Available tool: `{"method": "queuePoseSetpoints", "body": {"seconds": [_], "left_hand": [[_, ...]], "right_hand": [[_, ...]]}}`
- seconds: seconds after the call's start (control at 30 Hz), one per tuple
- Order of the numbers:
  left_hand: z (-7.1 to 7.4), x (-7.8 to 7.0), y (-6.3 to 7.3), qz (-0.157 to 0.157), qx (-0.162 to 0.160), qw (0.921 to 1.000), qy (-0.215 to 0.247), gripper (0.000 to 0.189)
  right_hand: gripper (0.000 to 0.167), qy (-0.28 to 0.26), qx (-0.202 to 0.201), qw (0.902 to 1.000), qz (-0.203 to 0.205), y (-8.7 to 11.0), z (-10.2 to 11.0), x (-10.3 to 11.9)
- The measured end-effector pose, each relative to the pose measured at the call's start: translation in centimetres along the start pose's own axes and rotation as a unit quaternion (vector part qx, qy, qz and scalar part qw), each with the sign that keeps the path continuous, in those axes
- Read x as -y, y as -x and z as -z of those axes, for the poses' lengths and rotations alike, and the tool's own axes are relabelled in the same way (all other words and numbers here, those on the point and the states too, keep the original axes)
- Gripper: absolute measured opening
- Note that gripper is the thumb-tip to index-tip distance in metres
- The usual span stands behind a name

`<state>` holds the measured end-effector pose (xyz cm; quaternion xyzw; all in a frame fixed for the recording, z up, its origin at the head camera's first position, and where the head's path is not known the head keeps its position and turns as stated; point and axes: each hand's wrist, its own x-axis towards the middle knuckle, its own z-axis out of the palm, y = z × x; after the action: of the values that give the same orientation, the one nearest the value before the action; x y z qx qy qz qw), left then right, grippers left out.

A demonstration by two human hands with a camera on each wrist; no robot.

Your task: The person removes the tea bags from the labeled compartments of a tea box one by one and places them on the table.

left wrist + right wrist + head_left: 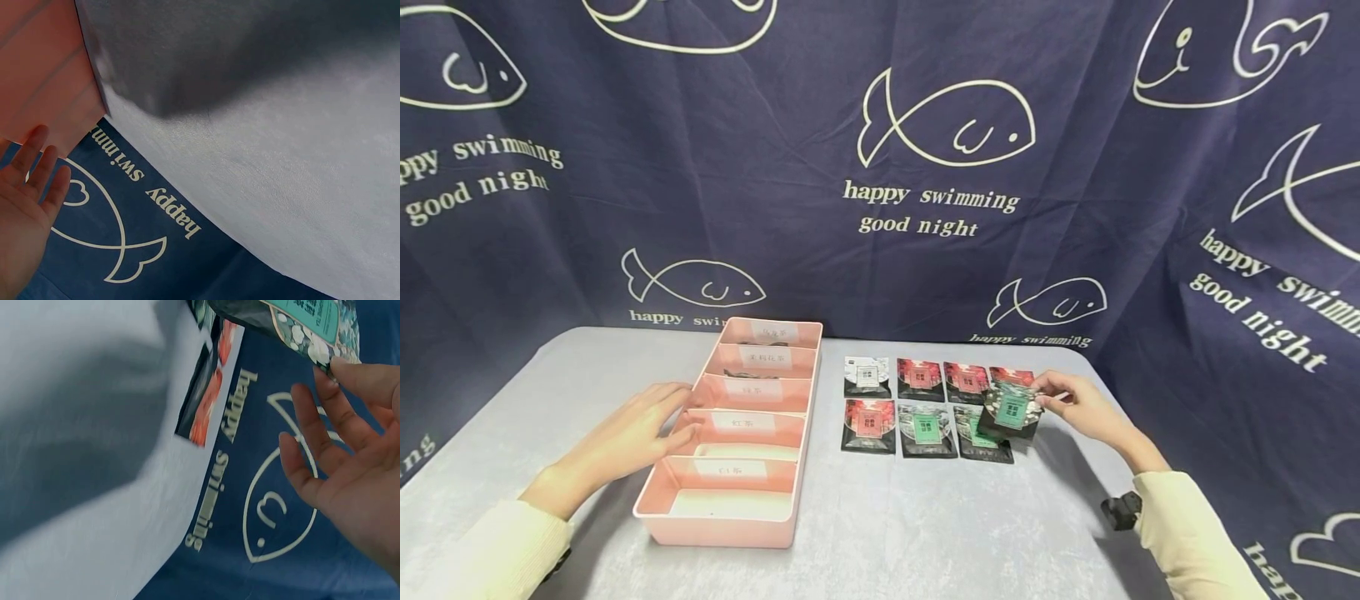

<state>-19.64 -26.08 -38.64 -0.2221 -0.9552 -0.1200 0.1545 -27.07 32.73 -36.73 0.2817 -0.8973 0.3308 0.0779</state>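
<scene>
In the head view, my right hand [1081,407] pinches a dark tea sachet [1012,408] with a green label and white flower print by its edge, thumb against fingertips. The sachet is raised over the right end of two rows of sachets and partly covers those beneath. In the right wrist view the same tea sachet [312,328] hangs from the thumb and index finger; the other fingers are spread. My left hand [625,433] rests with extended fingers at the left rim of a long pink divided box [722,531]; in the left wrist view those fingers [44,172] are fairly straight.
Red sachets [921,380], a white one [867,377] and green ones [927,430] lie on the grey table [925,533]. The box has several labelled compartments; dark packets [752,374] show in the two far ones. A navy curtain [820,250] hangs behind and beside the table.
</scene>
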Motion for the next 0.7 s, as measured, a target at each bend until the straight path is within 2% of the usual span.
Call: {"method": "queuePoseSetpoints", "body": {"seconds": [0.27,0.57,0.7], "left_hand": [[-0.2,0.1,0.0,-0.012,-0.017,0.9998,0.0,0.043],[-0.2,0.1,-0.1,-0.014,-0.019,0.9997,0.001,0.042],[-0.2,0.1,-0.1,-0.018,-0.024,0.9995,-0.003,0.041]], "right_hand": [[0.01,0.007,0.015,0.9998,-0.012,1.5,2.0,-1.3],[0.011,-0.051,0.07,0.9962,-0.005,2.4,2.5,-2.8],[0.011,-0.059,0.086,0.9944,-0.014,2.5,2.4,-3.1]]}}
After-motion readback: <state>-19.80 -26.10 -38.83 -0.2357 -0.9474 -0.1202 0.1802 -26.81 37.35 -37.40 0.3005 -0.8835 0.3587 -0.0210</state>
